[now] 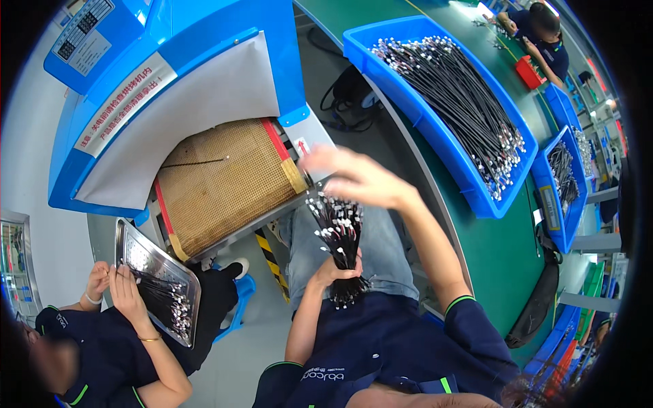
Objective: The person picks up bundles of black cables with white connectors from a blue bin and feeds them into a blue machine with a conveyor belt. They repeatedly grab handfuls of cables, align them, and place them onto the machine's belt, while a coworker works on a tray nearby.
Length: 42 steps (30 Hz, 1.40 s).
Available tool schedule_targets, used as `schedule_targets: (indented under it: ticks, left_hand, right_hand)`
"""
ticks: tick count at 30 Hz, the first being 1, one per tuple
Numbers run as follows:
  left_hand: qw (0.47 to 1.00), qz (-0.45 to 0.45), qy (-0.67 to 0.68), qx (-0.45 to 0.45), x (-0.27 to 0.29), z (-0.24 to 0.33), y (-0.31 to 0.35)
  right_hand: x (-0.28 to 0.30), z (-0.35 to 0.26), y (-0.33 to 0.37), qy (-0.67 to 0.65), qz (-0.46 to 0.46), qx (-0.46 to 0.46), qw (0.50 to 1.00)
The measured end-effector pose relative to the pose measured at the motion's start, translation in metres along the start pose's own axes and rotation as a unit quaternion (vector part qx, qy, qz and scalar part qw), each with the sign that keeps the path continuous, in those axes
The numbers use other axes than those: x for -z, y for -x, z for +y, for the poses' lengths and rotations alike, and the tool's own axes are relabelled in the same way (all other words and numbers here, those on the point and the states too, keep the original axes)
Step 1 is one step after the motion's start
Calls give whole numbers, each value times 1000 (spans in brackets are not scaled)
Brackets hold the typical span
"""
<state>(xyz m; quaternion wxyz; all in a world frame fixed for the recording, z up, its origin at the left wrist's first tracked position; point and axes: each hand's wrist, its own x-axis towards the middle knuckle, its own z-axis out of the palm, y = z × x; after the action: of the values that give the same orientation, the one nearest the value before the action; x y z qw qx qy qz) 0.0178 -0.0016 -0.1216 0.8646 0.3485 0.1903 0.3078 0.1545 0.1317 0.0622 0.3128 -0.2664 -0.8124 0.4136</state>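
My left hand (335, 270) is closed around the lower part of a thick bundle of black cables (342, 234) with small white connectors at the ends. The bundle stands roughly upright above my lap. Over its upper end, my right hand (357, 178) is slightly smeared by motion, its fingers stretched out and apart, with no cable visible in them. Just left of that hand is the front end of a brown mesh conveyor belt (228, 183), coming out of a blue machine (272, 41). One dark cable (197, 162) lies across the belt.
At left, a seated co-worker's hands (122, 285) are at a metal tray (194, 272) holding similar cables. On the green table (435, 177) at right stands a blue bin (422, 112) full of black cables. Smaller blue bins (559, 221) lie beyond; another person (541, 41) works at the far right.
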Motion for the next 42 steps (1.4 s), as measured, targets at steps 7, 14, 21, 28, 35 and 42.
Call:
schedule_targets:
  ticks: [7,14,21,28,35,42]
  left_hand:
    - [997,67,-19,-43,-7,12,-4]
    - [936,229,-150,-221,-4,47,-17]
    - [947,241,-180,-110,3,-13,3]
    - [941,293,20,-165,-47,21,-8]
    - [910,393,-49,-127,-12,0,15]
    - [926,352,-22,-134,-11,3,26]
  right_hand:
    - [-11,4,9,69,50,-23,996]
    - [-66,18,52,-164,32,-185,968]
    - [-128,60,81,-437,189,-256,841]
    - [-100,25,35,-334,68,-278,898]
    - [-135,84,73,-237,161,-273,918]
    - [-135,80,69,-344,144,-293,880]
